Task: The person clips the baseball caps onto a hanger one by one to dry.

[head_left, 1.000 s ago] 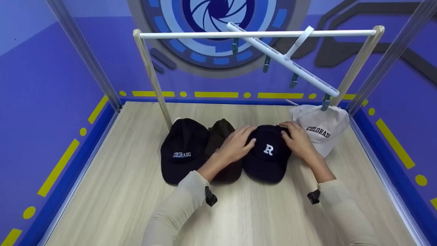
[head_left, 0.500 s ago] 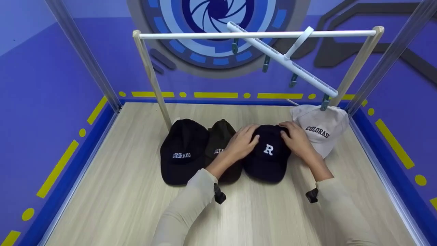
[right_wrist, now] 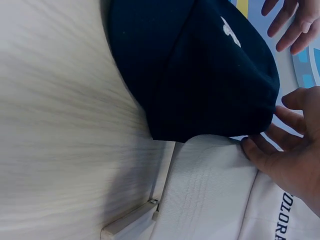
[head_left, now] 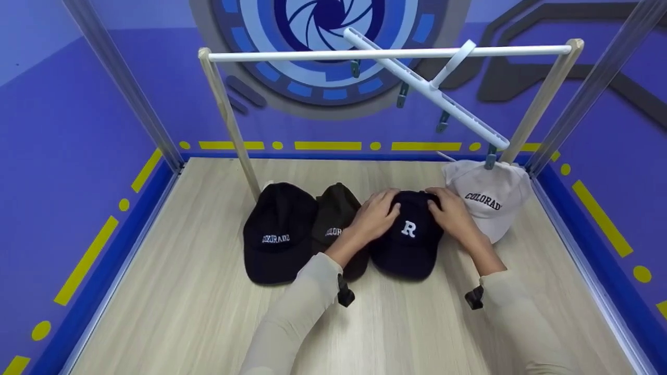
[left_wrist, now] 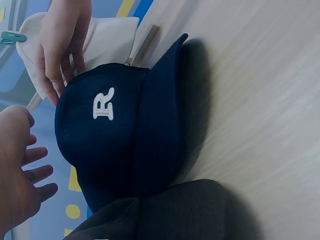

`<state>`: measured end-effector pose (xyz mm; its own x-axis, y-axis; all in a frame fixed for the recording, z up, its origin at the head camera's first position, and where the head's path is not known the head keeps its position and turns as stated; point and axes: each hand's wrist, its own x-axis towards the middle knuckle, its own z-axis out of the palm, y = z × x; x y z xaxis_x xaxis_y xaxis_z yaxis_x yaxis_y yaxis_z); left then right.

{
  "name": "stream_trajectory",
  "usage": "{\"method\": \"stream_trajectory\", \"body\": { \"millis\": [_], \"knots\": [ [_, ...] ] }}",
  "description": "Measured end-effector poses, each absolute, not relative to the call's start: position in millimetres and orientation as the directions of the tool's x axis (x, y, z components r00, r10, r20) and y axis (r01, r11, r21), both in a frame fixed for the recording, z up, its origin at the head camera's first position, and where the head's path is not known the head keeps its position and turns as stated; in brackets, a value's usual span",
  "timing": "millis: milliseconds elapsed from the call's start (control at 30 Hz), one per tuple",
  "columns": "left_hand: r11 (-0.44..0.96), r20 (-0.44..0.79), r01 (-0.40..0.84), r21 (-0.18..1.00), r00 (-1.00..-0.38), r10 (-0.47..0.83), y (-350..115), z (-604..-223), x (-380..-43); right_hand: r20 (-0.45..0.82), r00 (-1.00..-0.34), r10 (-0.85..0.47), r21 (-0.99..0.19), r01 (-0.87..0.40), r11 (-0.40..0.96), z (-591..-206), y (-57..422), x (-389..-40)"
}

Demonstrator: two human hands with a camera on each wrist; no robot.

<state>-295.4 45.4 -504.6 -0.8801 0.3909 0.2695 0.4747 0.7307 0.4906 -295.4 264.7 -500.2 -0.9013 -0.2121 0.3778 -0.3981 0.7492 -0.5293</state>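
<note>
- We judge the white clip hanger [head_left: 458,112] the likeliest trouble: it hooks on the white rail [head_left: 292,55] and slants, right end low, its only load the pale COLORADO cap [head_left: 492,208] on the rightmost clip [head_left: 490,157].
- A knock from our right hand [head_left: 453,211], just beside that pale cap, could swing the hanger or pull the cap free.
- Our left forearm crosses above the dark olive cap [head_left: 338,200]; a low sleeve could drag it askew.
- If only one side bears weight, the navy cap [head_left: 406,250] could tip or slip.
- That navy baseball cap has a rounded crown, a raised white letter R and a curved brim facing the near side.
- It sits on the wood-grain tabletop [head_left: 182,312], between the olive and pale caps.
- Our left hand [head_left: 373,214] is unclenched, fingers spread, grasping nothing.
- Our right fingers, loosely bent, touch the crown's right edge; we cannot tell how firmly.
</note>
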Motion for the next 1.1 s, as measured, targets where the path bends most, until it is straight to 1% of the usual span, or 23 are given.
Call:
{"method": "stream_trajectory", "body": {
  "millis": [267,400,700,933,1033,1100],
  "knots": [
    [0.751,0.264,0.469,0.464,-0.883,0.388,54,-506,-309,0.35,-0.916,-0.197,-0.532,-0.368,0.763,-499,267,-297],
    [0.754,0.257,0.46,0.469,-0.888,0.382,56,-506,-319,0.331,-0.924,-0.19,-0.535,-0.349,0.769,-497,267,-298],
    [0.729,0.174,0.403,0.553,-0.912,0.371,69,-509,-333,0.29,-0.941,-0.175,-0.545,-0.312,0.778,-499,266,-302],
    [0.781,0.087,0.33,0.531,-0.937,0.337,75,-516,-335,0.239,-0.957,-0.167,-0.555,-0.276,0.785,-502,264,-304],
    [0.788,0.065,0.322,0.524,-0.938,0.34,76,-520,-335,0.226,-0.963,-0.146,-0.565,-0.252,0.786,-502,264,-304],
    [0.78,0.074,0.334,0.528,-0.934,0.35,76,-522,-335,0.228,-0.964,-0.139,-0.569,-0.248,0.784,-502,264,-303]
  ]
}}
